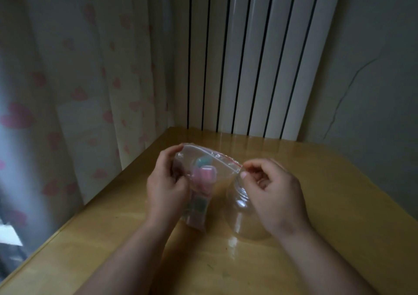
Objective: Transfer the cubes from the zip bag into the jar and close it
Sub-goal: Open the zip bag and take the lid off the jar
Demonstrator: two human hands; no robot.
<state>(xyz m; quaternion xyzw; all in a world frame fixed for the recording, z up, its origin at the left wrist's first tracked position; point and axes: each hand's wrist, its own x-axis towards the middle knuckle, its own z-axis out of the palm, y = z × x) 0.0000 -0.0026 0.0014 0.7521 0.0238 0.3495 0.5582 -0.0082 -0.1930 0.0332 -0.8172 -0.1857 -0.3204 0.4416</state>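
A clear zip bag (222, 170) with a red zip strip is held above the wooden table (339, 193). Inside it lie pink cubes (204, 174), a teal cube (202, 160) and more cubes lower down. My left hand (165, 181) grips the bag's left side. My right hand (271, 190) pinches the bag's right top corner by the zip. A clear plastic jar (243, 206) stands on the table under my right hand, partly hidden by it. I see no lid.
A radiator with white vertical ribs (248, 57) stands behind the table. A curtain with pink hearts (79, 79) hangs at the left, close to the table's left edge. A grey wall (373, 68) is at the right.
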